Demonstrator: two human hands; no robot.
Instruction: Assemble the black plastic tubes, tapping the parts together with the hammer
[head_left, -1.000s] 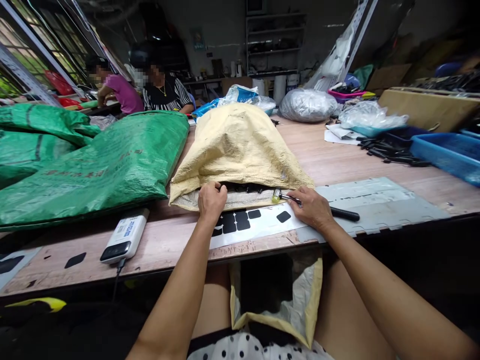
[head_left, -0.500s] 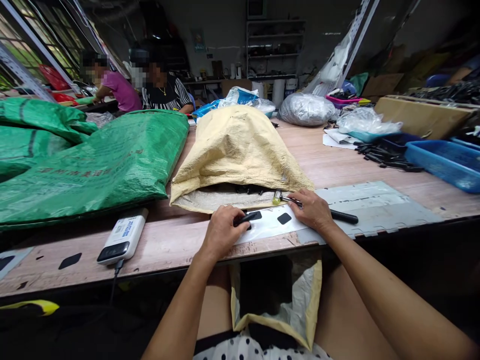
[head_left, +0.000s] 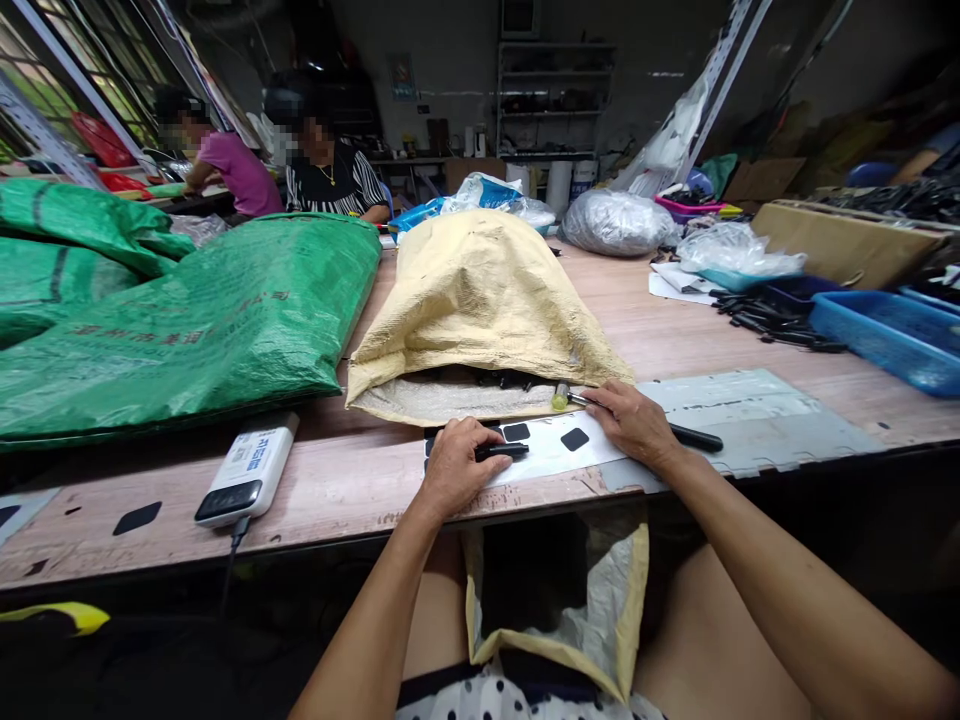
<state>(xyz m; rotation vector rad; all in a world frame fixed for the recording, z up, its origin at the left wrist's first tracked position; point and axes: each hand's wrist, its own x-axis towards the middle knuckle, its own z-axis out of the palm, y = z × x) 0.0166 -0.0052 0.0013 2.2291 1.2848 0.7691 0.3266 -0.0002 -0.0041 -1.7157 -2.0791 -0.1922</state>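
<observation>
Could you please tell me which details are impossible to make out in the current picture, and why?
Head view: one end of the black piece, hidden by the left hand.
Head view: middle of the hammer, covered by the right hand.
Head view: most contents of the yellow sack, under its upper layer.
Head view: right end of the blue tray, cut off by the picture's edge.

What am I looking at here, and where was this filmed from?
No machine here: this is bare-handed work, filmed by one camera worn on the person's head, looking forward and down. The left hand holds a slim black piece; the right hand holds what looks like a hammer. Beyond them on the table lies a yellow sack, its mouth open toward the camera, with dark pieces inside. At the left are a green sack and a white device; at the right, a blue tray.
</observation>
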